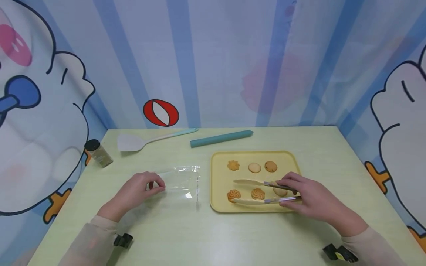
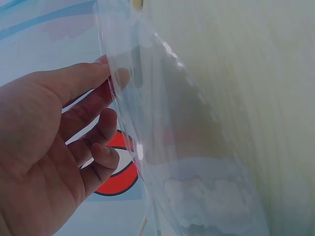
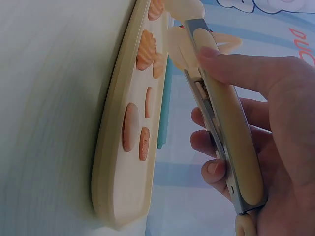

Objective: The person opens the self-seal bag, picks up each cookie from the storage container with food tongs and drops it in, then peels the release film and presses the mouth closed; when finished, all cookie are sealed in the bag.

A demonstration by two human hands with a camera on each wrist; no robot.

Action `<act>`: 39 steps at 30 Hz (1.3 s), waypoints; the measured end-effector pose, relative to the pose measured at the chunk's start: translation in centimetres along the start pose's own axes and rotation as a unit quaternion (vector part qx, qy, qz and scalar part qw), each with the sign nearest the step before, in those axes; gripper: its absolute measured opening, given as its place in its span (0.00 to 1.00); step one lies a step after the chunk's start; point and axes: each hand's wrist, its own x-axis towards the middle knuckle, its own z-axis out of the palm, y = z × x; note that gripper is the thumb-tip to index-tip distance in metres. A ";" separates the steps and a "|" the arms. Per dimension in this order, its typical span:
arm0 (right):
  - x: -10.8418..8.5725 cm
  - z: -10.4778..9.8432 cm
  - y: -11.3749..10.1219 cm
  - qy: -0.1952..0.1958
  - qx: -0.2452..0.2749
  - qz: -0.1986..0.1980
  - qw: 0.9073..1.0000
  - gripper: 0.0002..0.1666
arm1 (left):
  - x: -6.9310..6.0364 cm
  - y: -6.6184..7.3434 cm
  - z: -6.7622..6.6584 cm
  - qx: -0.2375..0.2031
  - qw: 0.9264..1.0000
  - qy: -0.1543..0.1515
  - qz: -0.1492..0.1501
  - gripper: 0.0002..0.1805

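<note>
Since the clear plastic bag (image 1: 183, 181) looks limp, the left hand (image 1: 137, 191) pinches its edge beside the yellow tray (image 1: 219, 181); the right hand (image 1: 314, 199), fingers curled, holds tongs (image 1: 247, 201) spread wide enough for cookies (image 1: 257, 193).

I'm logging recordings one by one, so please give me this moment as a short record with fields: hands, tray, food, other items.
Left hand: pinches the edge of a clear plastic bag
Right hand: holds tongs over the yellow tray, tips apart
Tray position: on the table, right of the bag
Food: six cookies, two rows of three; near-right one partly hidden
Behind: spatula, teal cylinder
Far left: black-lidded jar
</note>
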 end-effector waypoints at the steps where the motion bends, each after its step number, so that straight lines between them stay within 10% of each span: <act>1: 0.0 0.0 0.0 0.001 -0.002 -0.006 1.000 0.29 | 0.0 0.0 0.0 0.000 1.000 -0.002 -0.002 0.04; 24: 0.8 1.1 -0.3 0.007 0.006 -0.029 1.000 0.26 | -0.1 0.1 0.3 -0.006 1.000 -0.003 0.007 0.04; 39: 4.7 2.4 -1.6 0.062 0.006 -0.056 0.996 0.27 | -0.3 0.3 -0.2 -0.012 1.000 -0.004 -0.009 0.05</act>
